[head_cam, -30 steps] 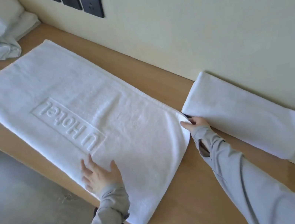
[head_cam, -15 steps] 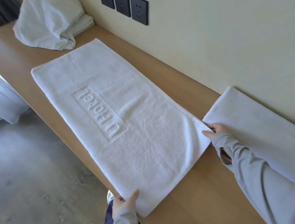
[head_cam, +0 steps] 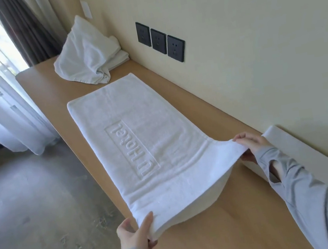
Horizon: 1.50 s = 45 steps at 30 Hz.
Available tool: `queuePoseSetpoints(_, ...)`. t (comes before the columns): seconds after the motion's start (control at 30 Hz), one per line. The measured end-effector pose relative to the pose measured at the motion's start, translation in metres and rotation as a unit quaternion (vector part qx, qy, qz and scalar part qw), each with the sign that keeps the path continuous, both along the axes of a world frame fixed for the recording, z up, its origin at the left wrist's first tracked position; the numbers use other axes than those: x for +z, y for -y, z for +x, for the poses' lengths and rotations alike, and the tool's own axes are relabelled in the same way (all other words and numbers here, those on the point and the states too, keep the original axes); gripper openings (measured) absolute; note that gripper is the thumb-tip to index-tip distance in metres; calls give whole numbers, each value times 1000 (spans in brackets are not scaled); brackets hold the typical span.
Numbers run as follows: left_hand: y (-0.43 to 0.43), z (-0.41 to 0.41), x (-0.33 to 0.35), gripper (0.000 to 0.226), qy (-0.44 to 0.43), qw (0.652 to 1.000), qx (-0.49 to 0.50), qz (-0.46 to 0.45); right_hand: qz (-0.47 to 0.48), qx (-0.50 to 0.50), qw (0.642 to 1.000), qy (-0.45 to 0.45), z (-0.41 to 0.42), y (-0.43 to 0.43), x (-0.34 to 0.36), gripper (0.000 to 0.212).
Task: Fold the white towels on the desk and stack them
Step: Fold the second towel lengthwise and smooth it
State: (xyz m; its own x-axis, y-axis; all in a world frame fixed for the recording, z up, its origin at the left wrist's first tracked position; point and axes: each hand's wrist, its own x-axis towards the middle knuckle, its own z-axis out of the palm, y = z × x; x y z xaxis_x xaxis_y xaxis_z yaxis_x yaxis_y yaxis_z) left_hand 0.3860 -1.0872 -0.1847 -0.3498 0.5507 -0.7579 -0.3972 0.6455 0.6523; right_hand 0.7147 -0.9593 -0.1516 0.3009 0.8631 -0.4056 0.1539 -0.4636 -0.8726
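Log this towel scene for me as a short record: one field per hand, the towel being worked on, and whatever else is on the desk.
surface: wooden desk running along the wall
towel in work: U Hotel towel, spread flat, near edge lifted off the desk
left hand: pinches the near corner at the desk's front edge
right hand: pinches the near corner on the wall side
folded: folded towel at the right, against the wall
waiting: rumpled towel pile at the far end
wall: three dark sockets
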Motion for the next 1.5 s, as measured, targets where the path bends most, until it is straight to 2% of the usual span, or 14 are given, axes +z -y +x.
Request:
queuePoseSetpoints(0.1,-14,-11,17,17,62,995,-10,82,27,-20,997,-73,-21,-22,21,19)
queuePoseSetpoints(0.23,-43,-36,42,20,133,974,-35,183,57,-58,985,-153,-45,-58,38,16)
queuePoseSetpoints(0.3,-56,-46,50,27,108,966,-74,223,76,-72,974,-200,-51,-72,42,13)
queuePoseSetpoints(0.37,-75,-63,50,35,31,964,-111,238,102,-54,967,-227,-62,-94,42,6)
queuePoseSetpoints(0.4,-87,-72,48,34,-1,965,-111,237,112,-36,967,-227,-68,-104,42,14)
queuePoseSetpoints(0.5,-125,-99,43,13,-50,966,-98,233,109,18,988,-108,-87,-138,45,35)
queuePoseSetpoints(0.57,-147,-116,40,7,-90,958,-124,243,123,23,992,18,-98,-158,51,26)
queuePoseSetpoints(0.67,-180,-149,44,34,-152,934,-168,277,139,25,971,191,-123,-187,64,5)
queuePoseSetpoints(0.8,-231,-186,53,55,-211,903,-228,297,151,33,933,324,-161,-220,87,23)
queuePoseSetpoints(0.9,-267,-210,54,32,-189,897,-242,318,217,33,916,337,-189,-245,98,26)
queuePoseSetpoints(1.03,-309,-236,57,32,-146,902,-229,336,193,-14,929,315,-224,-286,96,18)
queuePoseSetpoints(1.2,-366,-266,46,16,-102,933,-187,291,176,-6,937,301,-263,-353,83,29)
queuePoseSetpoints(1.33,-420,-288,21,18,-117,947,-181,240,138,12,948,288,-292,-413,51,19)
queuePoseSetpoints(1.5,-492,-309,-14,23,-148,947,-201,204,80,19,955,286,-304,-487,4,22)
